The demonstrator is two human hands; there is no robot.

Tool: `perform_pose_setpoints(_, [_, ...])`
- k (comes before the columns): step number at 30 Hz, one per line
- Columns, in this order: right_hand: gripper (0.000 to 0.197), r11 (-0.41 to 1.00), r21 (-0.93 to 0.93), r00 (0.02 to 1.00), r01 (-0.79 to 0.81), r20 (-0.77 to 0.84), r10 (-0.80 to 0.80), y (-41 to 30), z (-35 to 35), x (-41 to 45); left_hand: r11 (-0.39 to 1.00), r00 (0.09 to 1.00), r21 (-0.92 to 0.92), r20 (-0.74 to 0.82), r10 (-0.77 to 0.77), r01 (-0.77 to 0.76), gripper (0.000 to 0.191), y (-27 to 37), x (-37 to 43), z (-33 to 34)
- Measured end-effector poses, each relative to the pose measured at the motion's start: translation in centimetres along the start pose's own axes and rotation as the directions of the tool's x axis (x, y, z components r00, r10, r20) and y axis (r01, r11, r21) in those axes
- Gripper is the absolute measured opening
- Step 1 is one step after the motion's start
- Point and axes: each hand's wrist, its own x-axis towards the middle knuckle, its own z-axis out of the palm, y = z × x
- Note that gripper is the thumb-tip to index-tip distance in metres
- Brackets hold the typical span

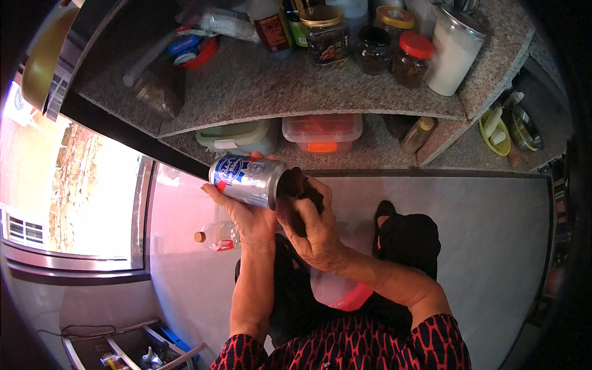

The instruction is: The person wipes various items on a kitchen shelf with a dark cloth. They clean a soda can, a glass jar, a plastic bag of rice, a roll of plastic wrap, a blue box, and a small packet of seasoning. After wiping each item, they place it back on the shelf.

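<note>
My left hand [252, 219] holds a silver and blue beer can [247, 180] tilted on its side, the palm beneath it and some fingertips showing behind its upper edge. Pressed against the right end of the can is a dark brown cloth [300, 199], bunched up in my right hand [319, 231]. Part of that end of the can is hidden by the cloth.
Stone shelves [277, 88] ahead hold jars, bottles and a red-lidded jar [414, 58]. On the lower shelf sit a clear and orange plastic box [321, 132] and a green-lidded box [238, 136]. A plastic bottle [222, 236] lies on the floor; a metal rack [134, 344] is lower left.
</note>
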Motion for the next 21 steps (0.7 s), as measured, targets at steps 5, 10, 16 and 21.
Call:
perform_pose_setpoints(5, [0.033,0.619,0.555,0.822,-0.555,0.252,0.512,-1.2,-2.2,1.6,0.985,0.994,-0.155,0.077,-0.071,0.082,0.087,1.1,-0.3,0.2])
perform_pose_setpoints(10, [0.048,0.951,0.239,0.973,-0.194,0.172,0.155,-0.8,-1.8,1.7,0.995,0.992,-0.083,0.117,-0.039,0.049,0.083,1.6,-0.2,-0.2])
perform_pose_setpoints(16, [0.044,0.987,-0.015,0.963,-0.161,0.217,0.16,0.0,-0.1,0.2,0.991,0.995,0.083,-0.015,0.103,-0.102,0.075,0.9,0.0,0.0])
perform_pose_setpoints(21, [0.052,0.981,0.174,0.987,-0.084,0.153,0.057,-0.9,-1.3,0.5,0.997,0.998,0.047,-0.012,0.054,-0.054,0.066,1.1,0.2,-0.3])
